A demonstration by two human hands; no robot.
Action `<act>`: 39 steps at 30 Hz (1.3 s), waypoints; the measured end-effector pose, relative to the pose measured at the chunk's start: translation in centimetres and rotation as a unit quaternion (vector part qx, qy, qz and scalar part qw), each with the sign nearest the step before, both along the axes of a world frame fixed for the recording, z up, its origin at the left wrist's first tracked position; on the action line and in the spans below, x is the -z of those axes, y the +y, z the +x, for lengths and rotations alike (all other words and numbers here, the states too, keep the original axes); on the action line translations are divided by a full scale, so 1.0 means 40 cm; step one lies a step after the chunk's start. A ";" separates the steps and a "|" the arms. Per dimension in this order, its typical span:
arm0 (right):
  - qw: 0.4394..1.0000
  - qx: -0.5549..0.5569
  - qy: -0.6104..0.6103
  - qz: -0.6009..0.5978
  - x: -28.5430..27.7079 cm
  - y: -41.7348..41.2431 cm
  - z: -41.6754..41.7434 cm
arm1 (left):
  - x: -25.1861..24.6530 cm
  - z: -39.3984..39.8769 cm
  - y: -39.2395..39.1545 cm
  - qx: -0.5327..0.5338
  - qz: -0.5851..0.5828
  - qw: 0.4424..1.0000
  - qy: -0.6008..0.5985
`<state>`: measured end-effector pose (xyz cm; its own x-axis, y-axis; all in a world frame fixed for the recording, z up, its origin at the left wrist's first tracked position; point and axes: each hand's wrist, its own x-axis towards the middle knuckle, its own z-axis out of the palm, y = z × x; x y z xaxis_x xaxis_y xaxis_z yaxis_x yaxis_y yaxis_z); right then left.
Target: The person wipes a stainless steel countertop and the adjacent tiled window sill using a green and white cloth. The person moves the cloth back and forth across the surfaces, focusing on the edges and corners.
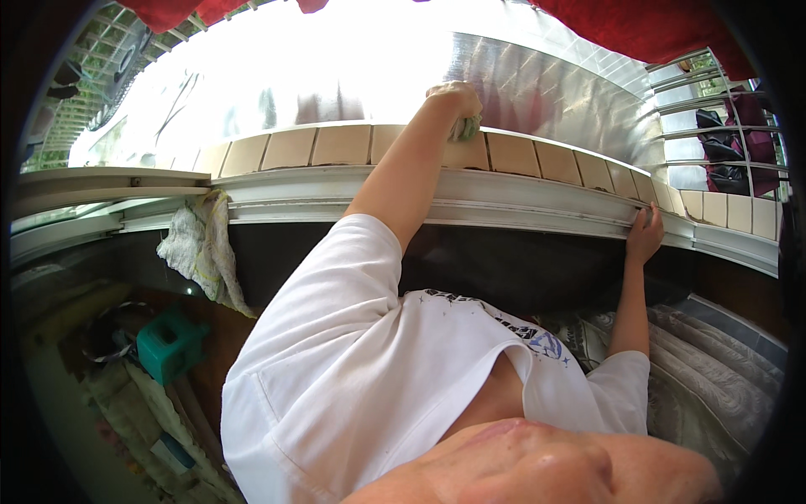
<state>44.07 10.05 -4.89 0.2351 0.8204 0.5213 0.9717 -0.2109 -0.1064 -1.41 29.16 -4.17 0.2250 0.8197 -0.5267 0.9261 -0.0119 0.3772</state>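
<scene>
My left hand [454, 97] reaches out over the sill and is closed around a greenish, crumpled scrubbing cloth or pad [465, 129]; its exact kind is unclear. The pad rests against the beige tiles [513, 155] along the sill's outer edge. Over to the right, my right hand [645, 234] holds the white window frame [535, 200], its fingers bent over the frame's upper edge. Beyond the tiles lies a shiny metallic sheet [510, 88], washed out by glare on its left side. A pale, worn rag [200, 246] hangs over the track at the left.
Metal bars [686, 107] enclose the outer ledge, with dark items [724, 138] behind them at right. Red fabric [648, 28] hangs above. A sliding window sash [113, 179] stands at left. Below are a teal plastic container [169, 343] and a patterned curtain [711, 365].
</scene>
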 end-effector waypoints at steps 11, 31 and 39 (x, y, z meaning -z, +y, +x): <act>1.000 0.000 -0.002 -0.009 0.005 -0.006 0.004 | 0.016 0.002 0.007 -0.006 -0.018 1.000 0.015; 1.000 0.005 -0.007 -0.006 0.027 -0.009 0.014 | -0.005 -0.093 -0.173 -0.146 0.242 0.955 -0.090; 1.000 -0.023 -0.002 0.014 0.058 -0.004 0.047 | -0.036 -0.475 -0.260 -0.305 0.379 0.864 -0.132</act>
